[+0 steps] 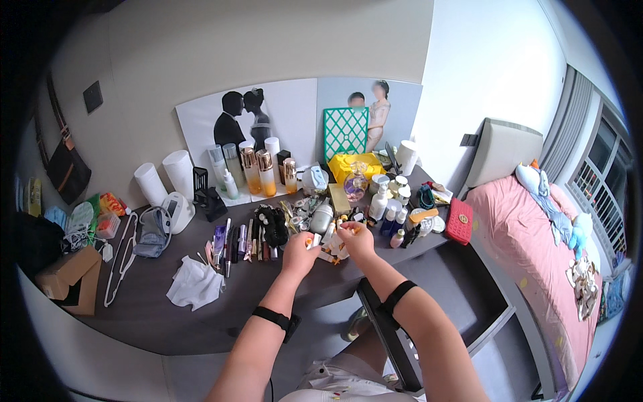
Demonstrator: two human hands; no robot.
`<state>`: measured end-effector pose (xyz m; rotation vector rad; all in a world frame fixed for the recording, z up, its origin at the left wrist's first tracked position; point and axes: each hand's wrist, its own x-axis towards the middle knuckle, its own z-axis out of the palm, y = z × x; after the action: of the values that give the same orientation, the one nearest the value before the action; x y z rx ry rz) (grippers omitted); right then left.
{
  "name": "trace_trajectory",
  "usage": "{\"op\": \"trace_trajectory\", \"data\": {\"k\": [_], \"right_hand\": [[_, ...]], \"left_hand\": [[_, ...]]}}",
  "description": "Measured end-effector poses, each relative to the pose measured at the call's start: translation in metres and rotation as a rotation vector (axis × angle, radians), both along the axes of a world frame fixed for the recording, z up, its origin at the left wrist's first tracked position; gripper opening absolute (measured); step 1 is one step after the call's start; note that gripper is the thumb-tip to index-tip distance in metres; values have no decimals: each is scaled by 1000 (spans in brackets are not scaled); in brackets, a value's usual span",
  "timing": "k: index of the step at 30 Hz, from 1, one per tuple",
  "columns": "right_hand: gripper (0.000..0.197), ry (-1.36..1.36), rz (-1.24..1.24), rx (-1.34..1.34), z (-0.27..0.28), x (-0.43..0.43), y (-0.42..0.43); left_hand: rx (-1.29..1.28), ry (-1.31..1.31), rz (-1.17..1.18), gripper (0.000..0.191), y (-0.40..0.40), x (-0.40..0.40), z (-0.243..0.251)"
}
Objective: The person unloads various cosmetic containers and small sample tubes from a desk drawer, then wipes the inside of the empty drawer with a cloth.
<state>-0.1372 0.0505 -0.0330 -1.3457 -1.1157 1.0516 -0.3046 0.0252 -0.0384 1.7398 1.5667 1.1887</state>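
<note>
My left hand (297, 254) pinches a small white tube or packet (315, 241) with an orange part, just above the front of the dark desk (271, 296). Close by on the right, my right hand (357, 241) has its fingertips closed on a small orange-and-white piece (354, 231), mostly hidden by the fingers. Between and beneath both hands lies a heap of small white-and-orange packets or tubes (329, 254). Behind them is a silver-grey oval case (321, 218). Left of my left hand, a fluffy black hair tie (271, 226) lies beside a row of cosmetic tubes and pencils (242, 240).
Tall skincare bottles (266, 173) and a perfume bottle (356, 183) stand at the back. Small pump bottles (388, 221) and a red purse (459, 221) are rightward. An open drawer (447, 296) juts out below. Leftward lie white cloth (196, 283), hangers (120, 261) and a blood pressure monitor (178, 211).
</note>
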Motion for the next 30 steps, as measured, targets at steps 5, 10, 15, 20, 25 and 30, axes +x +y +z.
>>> {"op": "trace_trajectory", "data": {"k": [5, 10, 15, 20, 25, 30], "right_hand": [[41, -229, -160, 113, 0, -7, -9], [44, -291, -259, 280, -14, -11, -6], [39, -481, -288, 483, -23, -10, -4], [38, -494, -301, 555, -31, -9, -3], [42, -531, -359, 595, -28, -14, -11], [41, -511, -259, 558, -23, -9, -15]], "left_hand": [[163, 133, 71, 28, 0, 7, -15], [161, 202, 54, 27, -1, 19, -20], [233, 361, 171, 57, -18, 32, -23], [106, 528, 155, 75, -40, 39, -5], [90, 606, 142, 74, -45, 37, -4], [107, 494, 178, 61, -35, 36, -18]]}}
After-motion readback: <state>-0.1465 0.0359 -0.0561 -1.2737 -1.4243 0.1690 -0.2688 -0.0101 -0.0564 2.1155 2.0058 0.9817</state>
